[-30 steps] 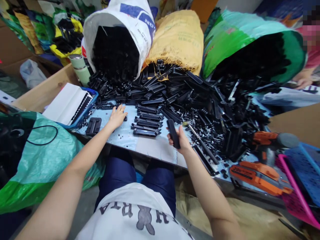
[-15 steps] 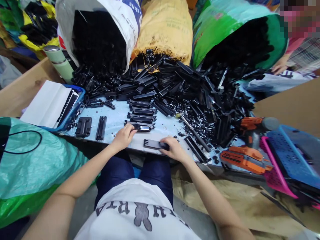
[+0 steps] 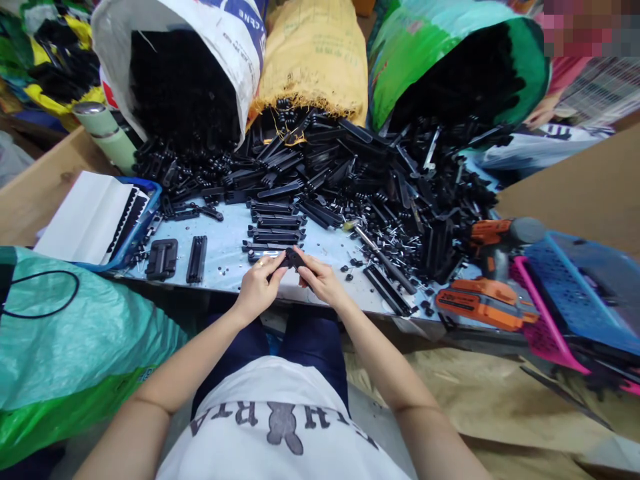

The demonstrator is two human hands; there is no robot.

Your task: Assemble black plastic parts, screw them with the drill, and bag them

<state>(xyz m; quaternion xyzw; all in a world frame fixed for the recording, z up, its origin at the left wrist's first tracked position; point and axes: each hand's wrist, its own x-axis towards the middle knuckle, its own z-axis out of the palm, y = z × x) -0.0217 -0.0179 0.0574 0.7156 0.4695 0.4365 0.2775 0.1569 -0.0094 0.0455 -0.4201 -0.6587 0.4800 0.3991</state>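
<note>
Head view: both hands meet at frame centre, just over the near edge of the table [image 3: 230, 250]. The left hand [image 3: 256, 285] and right hand [image 3: 324, 283] are both closed on one small black plastic part [image 3: 290, 259], with fingertips pinching it from either side, and it is lifted just above the tabletop. A ring shows on a left finger.

Just behind the hands is a neat stack of black strips [image 3: 275, 230]. Behind that, a big loose pile of black parts [image 3: 360, 173] spills across the upper centre. It comes out of three sacks at the top: a white sack [image 3: 220, 40], a yellow sack [image 3: 315, 60] and a green sack [image 3: 430, 53].

Left of the hands a flat black piece [image 3: 161, 259] and a black strip [image 3: 197, 259] lie side by side, apart. At far left is a blue tray [image 3: 150, 200] holding white sheets.

At right are an orange drill [image 3: 493, 237] and pink basket [image 3: 547, 323]. In the upper right is another person's hand [image 3: 540, 117].
</note>
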